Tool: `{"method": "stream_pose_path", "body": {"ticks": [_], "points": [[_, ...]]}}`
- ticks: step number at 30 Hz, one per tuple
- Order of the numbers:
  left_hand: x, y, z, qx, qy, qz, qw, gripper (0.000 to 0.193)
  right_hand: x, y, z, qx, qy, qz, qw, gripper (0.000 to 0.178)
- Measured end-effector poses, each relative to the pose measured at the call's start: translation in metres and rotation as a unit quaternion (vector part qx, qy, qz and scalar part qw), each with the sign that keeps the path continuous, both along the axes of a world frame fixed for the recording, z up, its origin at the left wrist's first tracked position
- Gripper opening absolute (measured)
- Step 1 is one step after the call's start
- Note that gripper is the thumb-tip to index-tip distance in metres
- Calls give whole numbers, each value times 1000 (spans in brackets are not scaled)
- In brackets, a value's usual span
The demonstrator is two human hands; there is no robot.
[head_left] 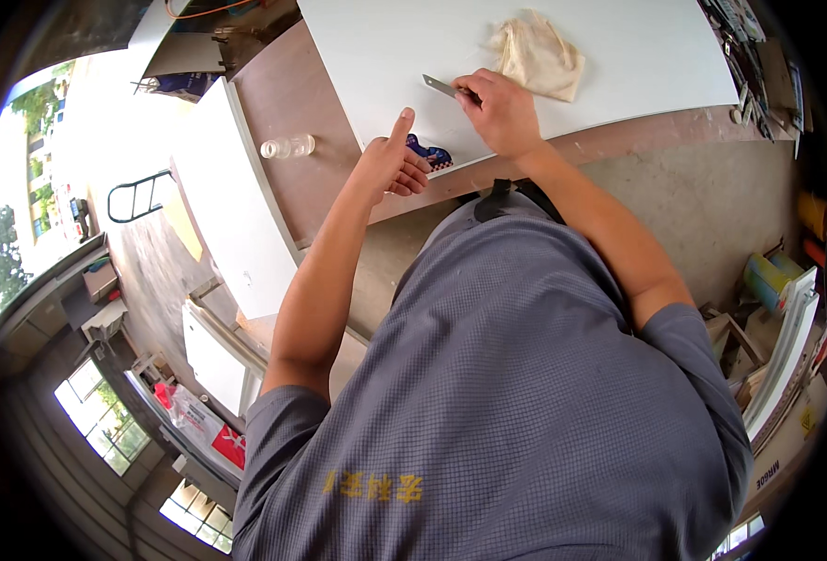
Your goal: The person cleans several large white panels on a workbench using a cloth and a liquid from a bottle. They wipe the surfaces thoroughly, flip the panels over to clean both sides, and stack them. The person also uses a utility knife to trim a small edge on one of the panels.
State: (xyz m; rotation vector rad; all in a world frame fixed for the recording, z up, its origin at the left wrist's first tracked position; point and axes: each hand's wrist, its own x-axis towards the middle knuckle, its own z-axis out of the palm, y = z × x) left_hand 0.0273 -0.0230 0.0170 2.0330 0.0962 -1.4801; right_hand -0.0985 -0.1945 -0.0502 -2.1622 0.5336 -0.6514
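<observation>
My right hand (499, 112) is closed round a narrow, flat metal blade (439, 85), whose tip points left above the white panel (638, 56). Its handle is mostly hidden by my fingers. My left hand (393, 166) holds nothing that I can see; its thumb stretches forward and the fingers are loosely bent, apart from the thumb. Beside those fingers, at the panel's near edge, lies a small dark blue patterned item (429, 152), partly covered by the hand. A crumpled cream cloth (537, 56) rests on the panel just beyond my right hand.
A clear glass bottle (287, 147) lies on the brown worktop (292, 89) to the left. Another white panel (231, 206) borders that worktop. Tools and scraps (755, 70) crowd the far right end. Boards and a can (767, 280) stand on the floor at right.
</observation>
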Motion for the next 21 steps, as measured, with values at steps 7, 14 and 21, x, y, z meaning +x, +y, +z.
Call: {"method": "stream_pose_path", "body": {"ticks": [7,14,21], "points": [[1,14,-27,-96,-31,-27,995,39,65,10,-4,13,7,33,999,16],[-16,26,-30,-120,-77,27,989,35,68,11,-11,-5,7,17,1000,16],[-30,37,-27,-128,-83,71,986,36,69,13,-13,-53,7,17,998,16]]}}
